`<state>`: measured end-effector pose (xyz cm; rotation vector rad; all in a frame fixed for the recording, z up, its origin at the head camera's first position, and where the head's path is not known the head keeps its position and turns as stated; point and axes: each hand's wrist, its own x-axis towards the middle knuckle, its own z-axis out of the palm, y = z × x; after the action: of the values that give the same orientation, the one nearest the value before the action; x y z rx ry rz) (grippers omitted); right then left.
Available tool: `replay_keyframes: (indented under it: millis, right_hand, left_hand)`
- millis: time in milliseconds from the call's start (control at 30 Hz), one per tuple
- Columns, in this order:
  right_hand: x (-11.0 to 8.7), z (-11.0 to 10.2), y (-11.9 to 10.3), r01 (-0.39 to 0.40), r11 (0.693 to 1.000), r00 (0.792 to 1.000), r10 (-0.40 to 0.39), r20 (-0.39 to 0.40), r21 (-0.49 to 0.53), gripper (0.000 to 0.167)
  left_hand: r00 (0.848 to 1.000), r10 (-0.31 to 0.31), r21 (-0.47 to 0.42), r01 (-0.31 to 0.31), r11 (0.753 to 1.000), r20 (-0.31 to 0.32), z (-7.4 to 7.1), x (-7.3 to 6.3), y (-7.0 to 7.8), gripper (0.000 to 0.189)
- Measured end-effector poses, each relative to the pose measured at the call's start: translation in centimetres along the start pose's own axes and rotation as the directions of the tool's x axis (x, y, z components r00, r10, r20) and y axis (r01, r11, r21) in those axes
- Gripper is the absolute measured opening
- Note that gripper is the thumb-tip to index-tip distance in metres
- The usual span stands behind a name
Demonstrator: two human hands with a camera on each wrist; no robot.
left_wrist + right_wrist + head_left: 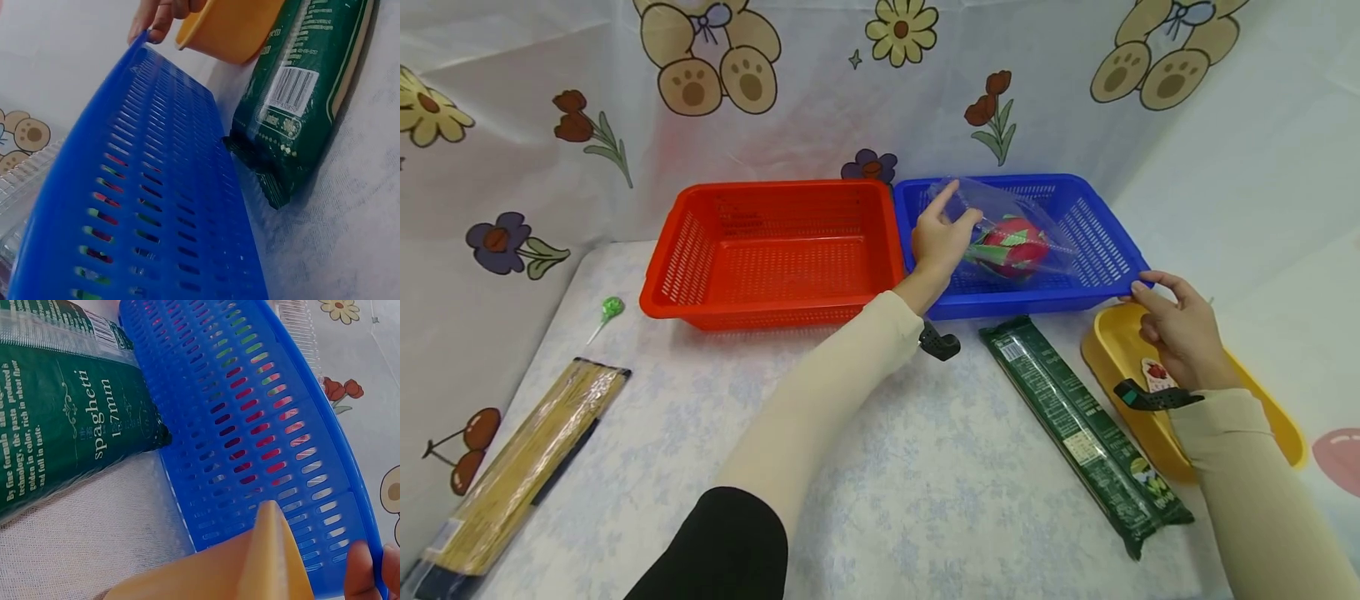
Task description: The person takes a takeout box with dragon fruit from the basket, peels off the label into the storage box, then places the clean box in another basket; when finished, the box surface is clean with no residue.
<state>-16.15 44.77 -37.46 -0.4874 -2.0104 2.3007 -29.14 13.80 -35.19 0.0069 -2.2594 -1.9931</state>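
Note:
The blue basket stands at the back right. My right hand pinches its front right corner, and fingers show on the rim in the right wrist view. Inside the basket is a clear plastic container, and a red and green dragon fruit shows through it. I cannot tell whether the fruit is in the container or under it. At the container's left side is my left hand, index finger and thumb straight and apart; its other fingers are mostly hidden.
A red basket adjoins the blue one. In front lie a green spaghetti packet and a yellow tray, partly under my right arm. At left are a green lollipop and a clear pack of pale sticks.

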Motion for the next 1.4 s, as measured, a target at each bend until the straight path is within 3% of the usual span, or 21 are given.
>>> replay_keyframes:
  millis: [133, 333, 433, 567, 633, 733, 933, 1067, 1133, 1200, 1267, 1300, 1333, 1367, 1400]
  right_hand:
    - [0.0, 0.0, 0.0, 0.013, 1.000, 1.000, -0.013, 0.013, 0.001, 0.052]
    - [0.0, 0.0, 0.0, 0.008, 1.000, 1.000, -0.008, 0.002, 0.002, 0.051]
    - [0.0, 0.0, 0.1, 0.000, 1.000, 1.000, 0.000, -0.009, 0.000, 0.051]
    - [0.0, 0.0, 0.1, 0.001, 1.000, 1.000, -0.001, -0.009, 0.001, 0.051]
    - [0.0, 0.1, 0.1, 0.004, 1.000, 1.000, -0.004, 0.000, 0.008, 0.050]
    - [0.0, 0.2, 0.2, 0.008, 1.000, 1.000, -0.008, 0.008, 0.020, 0.050]
    - [0.0, 0.1, 0.1, 0.017, 1.000, 1.000, -0.017, 0.009, 0.026, 0.050]
    - [0.0, 0.1, 0.3, 0.016, 1.000, 1.000, -0.016, 0.012, 0.024, 0.051]
    - [0.0, 0.1, 0.4, 0.018, 1.000, 1.000, -0.019, 0.008, 0.015, 0.051]
    - [0.0, 0.1, 0.5, 0.016, 1.000, 1.000, -0.016, 0.001, 0.010, 0.051]
    - [-0.1, 0.1, 0.4, 0.014, 1.000, 1.000, -0.014, -0.003, 0.006, 0.049]
    - [-0.1, 0.1, 0.4, 0.014, 1.000, 1.000, -0.014, -0.003, 0.002, 0.049]
    - [-0.2, 0.1, 0.3, 0.012, 1.000, 1.000, -0.012, -0.003, 0.000, 0.048]
    - [-0.2, 0.1, 0.2, 0.010, 1.000, 1.000, -0.010, -0.003, -0.003, 0.048]
    - [-0.2, 0.1, 0.0, 0.011, 1.000, 1.000, -0.011, 0.000, -0.006, 0.048]
  left_hand:
    - [0.999, -0.022, 0.040, 0.021, 0.999, 0.038, 0.0, 0.0, -0.1, 0.059]
    - [0.979, -0.005, 0.179, -0.033, 0.983, 0.206, -0.3, 0.5, -0.2, 0.063]
    - [0.949, -0.072, 0.290, -0.021, 0.957, 0.307, -0.4, 0.8, -0.2, 0.066]
    - [0.880, -0.202, 0.474, -0.030, 0.880, 0.430, -0.1, 0.9, -0.5, 0.073]
    - [0.850, -0.259, 0.529, -0.027, 0.848, 0.459, 0.1, 1.0, -0.7, 0.075]
    - [0.828, -0.317, 0.560, 0.004, 0.829, 0.463, 0.5, 1.2, -1.0, 0.076]
    - [0.815, -0.341, 0.574, 0.012, 0.819, 0.469, 0.9, 1.5, -1.1, 0.076]
    - [0.823, -0.296, 0.605, -0.071, 0.793, 0.485, 0.5, 1.1, -1.0, 0.077]
    - [0.842, -0.241, 0.654, -0.163, 0.739, 0.483, 0.5, 0.5, -0.8, 0.076]
    - [0.857, -0.165, 0.724, -0.291, 0.626, 0.487, 0.4, -0.4, -0.5, 0.076]
    - [0.863, -0.085, 0.780, -0.402, 0.479, 0.498, 0.4, -1.4, 0.1, 0.076]
    - [0.861, -0.043, 0.798, -0.450, 0.401, 0.508, 0.3, -2.0, 0.5, 0.076]
    - [0.852, -0.003, 0.802, -0.492, 0.339, 0.523, 0.1, -2.7, 0.8, 0.076]
    - [0.842, 0.042, 0.801, -0.526, 0.288, 0.538, -0.3, -3.4, 1.2, 0.076]
    - [0.829, 0.075, 0.793, -0.553, 0.256, 0.554, -0.7, -4.1, 1.6, 0.076]
